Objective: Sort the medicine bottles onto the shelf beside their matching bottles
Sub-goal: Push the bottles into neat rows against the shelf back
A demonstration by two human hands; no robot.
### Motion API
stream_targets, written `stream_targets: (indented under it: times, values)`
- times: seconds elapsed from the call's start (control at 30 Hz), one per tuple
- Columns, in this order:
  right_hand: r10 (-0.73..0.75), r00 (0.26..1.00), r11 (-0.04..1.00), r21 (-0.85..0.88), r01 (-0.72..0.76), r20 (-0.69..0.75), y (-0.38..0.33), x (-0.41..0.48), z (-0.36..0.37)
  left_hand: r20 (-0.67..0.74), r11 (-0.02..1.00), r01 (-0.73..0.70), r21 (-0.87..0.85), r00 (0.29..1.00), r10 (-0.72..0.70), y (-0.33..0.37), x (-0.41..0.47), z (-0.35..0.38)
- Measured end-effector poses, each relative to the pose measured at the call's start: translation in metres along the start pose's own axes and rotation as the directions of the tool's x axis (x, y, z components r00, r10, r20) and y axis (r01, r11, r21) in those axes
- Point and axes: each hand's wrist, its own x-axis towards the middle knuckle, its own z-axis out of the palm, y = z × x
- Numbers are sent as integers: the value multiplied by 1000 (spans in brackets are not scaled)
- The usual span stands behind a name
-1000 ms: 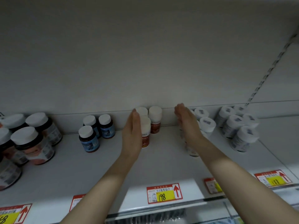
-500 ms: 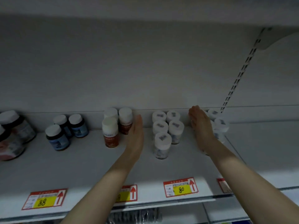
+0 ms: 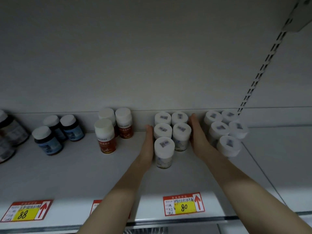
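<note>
Several white-capped clear bottles (image 3: pixel 164 147) stand in a tight cluster at the middle of the white shelf (image 3: pixel 67 174). My left hand (image 3: pixel 148 146) lies flat against the cluster's left side, fingers straight. My right hand (image 3: pixel 197 137) presses flat against its right side. Both hands bracket the group and hold nothing. A second cluster of the same white bottles (image 3: pixel 224 130) stands just right of my right hand, partly hidden by it.
Three orange-labelled bottles (image 3: pixel 106 135) stand left of my left hand. Three dark blue-labelled bottles (image 3: pixel 49 141) and larger dark jars (image 3: pixel 10 132) sit further left. Price tags (image 3: pixel 184 204) line the shelf's front edge. A slotted upright (image 3: pixel 260 70) rises at the right.
Both hands moved inward around the middle white cluster: the left from beside the orange bottles to the cluster's left side, the right from the far cluster to its right side.
</note>
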Motion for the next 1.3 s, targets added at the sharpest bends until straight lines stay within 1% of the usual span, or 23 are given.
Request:
stream_targets:
  times: [0.1, 0.2, 0.33, 0.43, 0.57, 0.7, 0.8, 0.9, 1.0, 1.07, 1.1, 1.13, 1.17, 1.23, 1.27, 1.3]
  values:
    - [15, 997, 1000, 7, -16, 74, 1, 1, 2, 38, 1000, -5, 27, 999, 4, -4, 5, 2]
    - [41, 995, 999, -5, -41, 86, 1, 2, 3, 54, 1000, -4, 15, 999, 3, -5, 6, 4]
    - [58, 995, 998, -3, -57, 78, 1, 4, 1, 66, 1000, 21, 0, 998, -21, -6, 9, 4]
    - [35, 997, 999, 10, -36, 75, 2, 5, 2, 56, 998, 65, -14, 996, -64, -5, 10, 2]
    - [12, 999, 1000, 6, -13, 51, 3, 7, 3, 65, 995, 88, -42, 994, -86, -2, 10, 3]
    - [7, 998, 1000, 10, -8, 58, 3, 7, 3, 67, 997, 66, -49, 996, -63, -2, 8, 4]
    - [-10, 997, 1000, 8, 9, 74, 4, 7, 2, 50, 994, 85, -62, 995, -82, 0, 6, 5]
    - [-5, 999, 1000, -7, 6, 48, 1, 4, 1, 25, 996, 76, -39, 997, -75, 4, 4, 7]
    - [-10, 999, 999, -48, 11, 31, -8, -4, 0, -18, 999, 35, 3, 999, -35, 11, -1, 9]
    - [-40, 999, 997, -71, 40, -4, -18, -13, 0, -14, 999, 11, 35, 1000, -11, 20, -6, 10]
    - [-60, 997, 994, -97, 56, -39, -25, -18, -1, -33, 997, -13, 79, 999, 15, 24, -9, 11]
    - [-80, 995, 989, -129, 71, -64, -32, -24, -1, -86, 992, -35, 124, 995, 45, 29, -12, 13]
    - [-96, 993, 984, -160, 83, -76, -37, -29, -3, -153, 984, -60, 167, 984, 86, 35, -15, 15]
    - [-140, 986, 976, -182, 122, -90, -51, -38, -8, -239, 945, -172, 277, 941, 241, 47, -22, 21]
    - [-160, 982, 974, -180, 140, -102, -59, -44, -11, -257, 930, -234, 282, 916, 308, 53, -26, 26]
    - [-178, 977, 973, -168, 157, -115, -68, -50, -15, -259, 923, -292, 251, 899, 354, 58, -30, 33]
